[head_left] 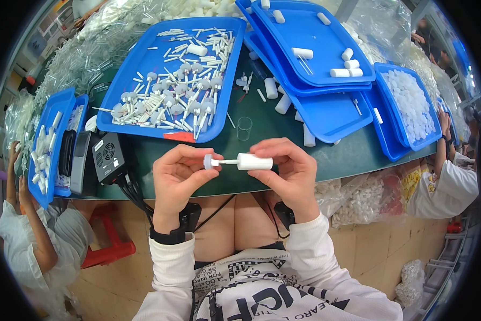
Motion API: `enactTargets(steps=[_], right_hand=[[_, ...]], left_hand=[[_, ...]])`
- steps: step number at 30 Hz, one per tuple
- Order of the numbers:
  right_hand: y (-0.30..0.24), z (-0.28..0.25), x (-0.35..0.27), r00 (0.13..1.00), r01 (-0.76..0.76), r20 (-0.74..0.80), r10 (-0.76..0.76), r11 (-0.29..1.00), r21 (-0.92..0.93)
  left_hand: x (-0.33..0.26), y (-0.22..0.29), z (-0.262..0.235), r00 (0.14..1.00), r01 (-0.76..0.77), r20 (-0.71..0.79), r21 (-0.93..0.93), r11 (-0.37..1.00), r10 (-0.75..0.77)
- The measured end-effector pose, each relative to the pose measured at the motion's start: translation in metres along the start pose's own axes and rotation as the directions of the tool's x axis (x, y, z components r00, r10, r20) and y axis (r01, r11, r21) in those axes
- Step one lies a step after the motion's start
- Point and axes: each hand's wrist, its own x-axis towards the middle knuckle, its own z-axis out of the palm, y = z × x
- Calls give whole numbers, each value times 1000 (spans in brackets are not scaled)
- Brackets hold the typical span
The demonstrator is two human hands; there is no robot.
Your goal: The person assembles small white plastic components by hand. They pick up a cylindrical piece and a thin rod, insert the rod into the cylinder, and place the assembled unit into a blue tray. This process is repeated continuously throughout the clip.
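White plastic makes up both small parts held at the centre of the frame: the left hand (177,179) pinches a thin stem with a pale disc head (210,161) between thumb and fingertips, and the right hand (289,172) closes its thumb and fingers around a short white tube (255,161), the stem's free end meeting the tube's mouth. Both parts hang in the air just in front of the near edge of the green table (283,142), above the person's lap. They look very light and stiff, smooth enough to slip if gripped loosely, and the stem seems slender enough to bend or snap under side load; a sound hold would be on the disc head or close behind it for the stem, and around the middle of the barrel for the tube. In the upper middle of the frame a blue tray (138,69) carries a heap of similar disc-headed stems, and to the upper right stacked blue trays (326,37) hold a few loose white tubes. A further blue tray of round white pads (409,101) sits at the right, a black box with a fan grille (108,157) at the left, and a clear ring (244,127) lies on the table just beyond the hands.
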Motion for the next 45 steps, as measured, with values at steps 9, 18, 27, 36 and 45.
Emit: enactTargets(steps=[9,18,27,36,45], right_hand=[[-2,-1,0,996,-85,23,85,996,10],[-2,5,1,997,-76,-22,76,997,2],[-3,6,-1,991,-114,59,122,985,-125],[2,9,-2,999,48,-4,-51,974,-221],[-6,13,-4,1000,-13,-11,11,988,-156]], left_hand=[[1,0,2,1000,-24,14,21,999,23],[2,1,7,997,0,-80,-8,1000,-1],[3,-9,2,976,-178,-132,-45,983,171],[-1,-11,8,946,-255,-174,125,959,274],[0,-16,4,952,-295,-42,137,946,303]])
